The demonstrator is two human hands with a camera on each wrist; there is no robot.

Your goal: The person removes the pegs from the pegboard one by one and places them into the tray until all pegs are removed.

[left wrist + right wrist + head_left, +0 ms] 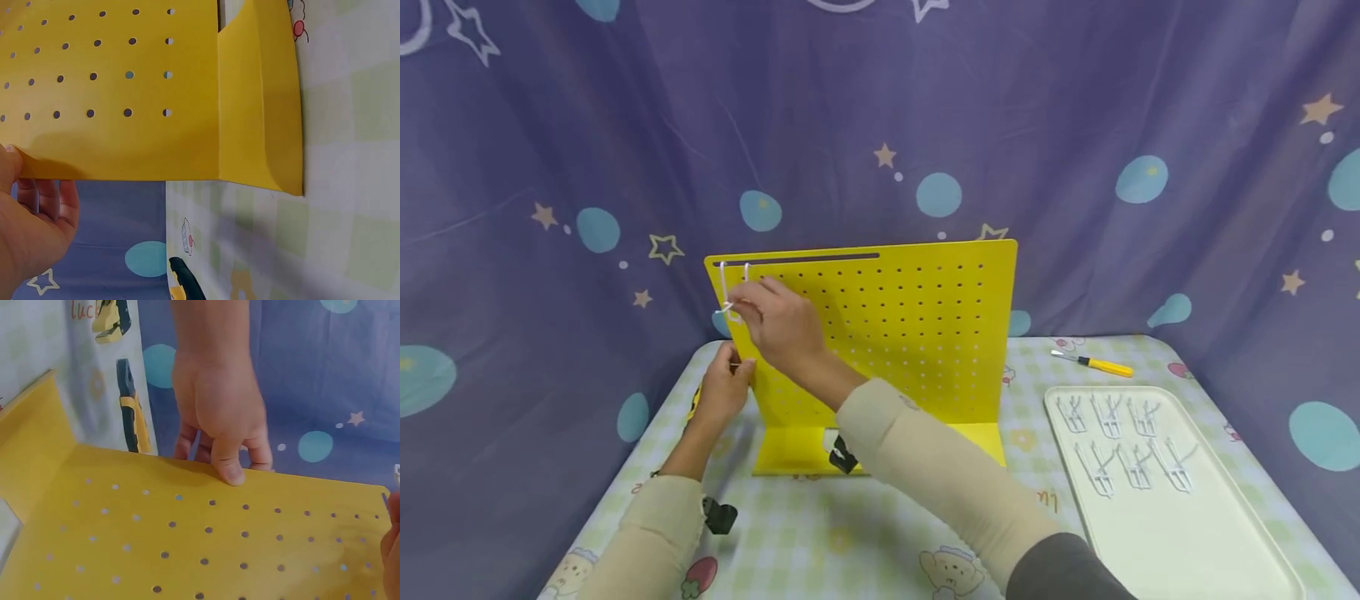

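Observation:
A yellow pegboard [917, 350] with rows of holes stands upright on its folded base. My left hand [725, 387] grips its left edge; the right wrist view shows that hand's thumb [231, 472] on the front face, with the other fingers behind. Up at the top left corner, my right hand [786, 325] pinches a white wire hook [723, 283]. The hook's upper ends are at the long slot near the board's top edge; whether they are fully seated I cannot tell. Only part of the right hand [392, 550] shows at the right wrist view's edge.
At the right lies a cream tray [1187, 542] holding several wire hooks [1137, 467] in two rows. A yellow-handled screwdriver [1105, 366] lies behind it. Black-and-yellow tools [128, 406] lie on the checked tablecloth left of the board. A patterned purple curtain [850, 100] hangs behind.

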